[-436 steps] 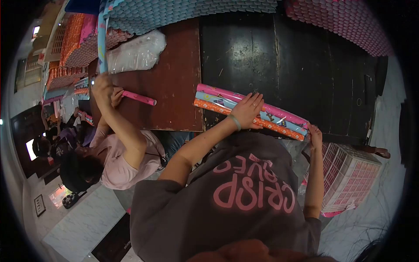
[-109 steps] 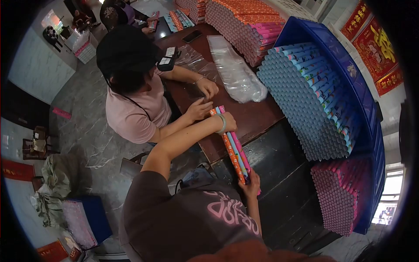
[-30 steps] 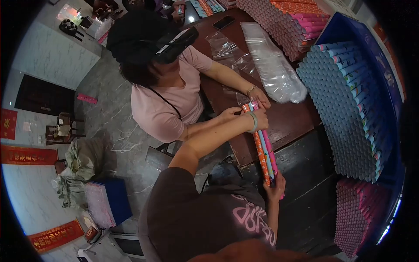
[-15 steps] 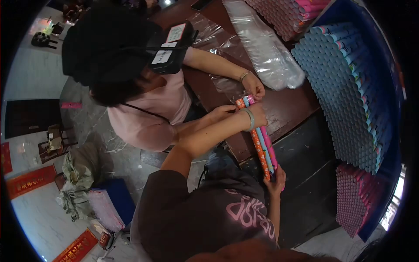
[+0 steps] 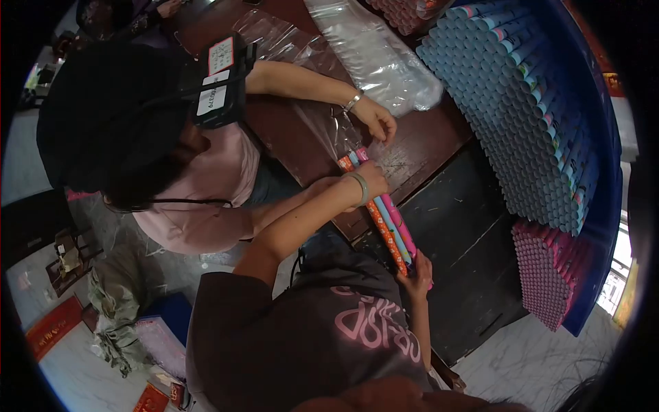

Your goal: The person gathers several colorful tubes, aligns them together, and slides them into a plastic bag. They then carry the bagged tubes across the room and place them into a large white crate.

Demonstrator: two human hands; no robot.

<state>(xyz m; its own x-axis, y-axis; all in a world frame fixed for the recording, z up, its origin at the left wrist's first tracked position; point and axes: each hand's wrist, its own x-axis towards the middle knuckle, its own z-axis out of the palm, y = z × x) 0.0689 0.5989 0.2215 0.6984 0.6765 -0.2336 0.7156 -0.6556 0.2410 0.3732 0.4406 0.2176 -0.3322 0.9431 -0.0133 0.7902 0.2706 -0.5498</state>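
Three patterned tubes lie side by side: an orange one (image 5: 386, 235), a light blue one (image 5: 393, 226) and a pink one (image 5: 401, 226). My left hand (image 5: 373, 178), with a pale green bangle at its wrist, is closed around the bundle near its upper end. At the lower end, my right hand (image 5: 414, 275) wraps the tubes, its fingers partly hidden. Clear plastic film (image 5: 341, 137) reaches the tubes' upper ends. Beside it is a co-worker's hand (image 5: 377, 120) with a bracelet; their other hand is hidden behind my left arm.
A brown table (image 5: 419, 151) lies under the upper ends, beside a black surface (image 5: 460, 240). Clear plastic bags (image 5: 377, 58) are piled on the table. Stacked blue tubes (image 5: 501, 117) and pink tubes (image 5: 546, 275) fill a blue holder on the right. The co-worker in a black hat (image 5: 103, 117) sits at left.
The whole view has shifted, so things appear farther left and higher. The co-worker's bracelet hand has moved away from the tube ends. My hands keep hold of the bundle.
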